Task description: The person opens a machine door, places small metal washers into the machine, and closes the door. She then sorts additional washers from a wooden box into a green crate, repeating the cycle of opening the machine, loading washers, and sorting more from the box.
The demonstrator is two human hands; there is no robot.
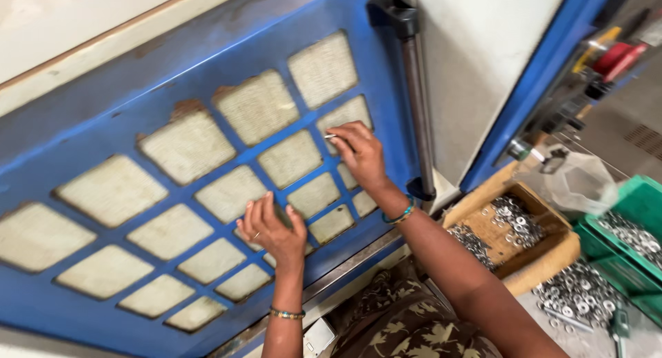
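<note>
- Blue grille panel (138, 117), its openings backed by pale mesh, fills the view.
- Right hand (358, 155), at the panel's right edge beside the black handle (417, 89), grip pinching a small silver washer (330, 136).
- Left hand (272, 227), lower on the panel, fingers curled against a bar; empty or not, I cannot tell.
- Risk: the washer looks lightly pinched and could slip down the sloping panel.

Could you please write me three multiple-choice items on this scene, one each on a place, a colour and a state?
1. Where do the loose metal washers lie?
A. in the wooden tray
B. on the grille
C. in the left hand

2. What colour is the grille frame?
A. red
B. blue
C. yellow

3. What is the right hand doing?
A. hanging free
B. gripping the bar handle
C. pinching a small metal piece against the grille

Answers: 1 A, washers fill the tray at right. 2 B, the frame is painted blue. 3 C, fingertips hold it at the panel.
</note>
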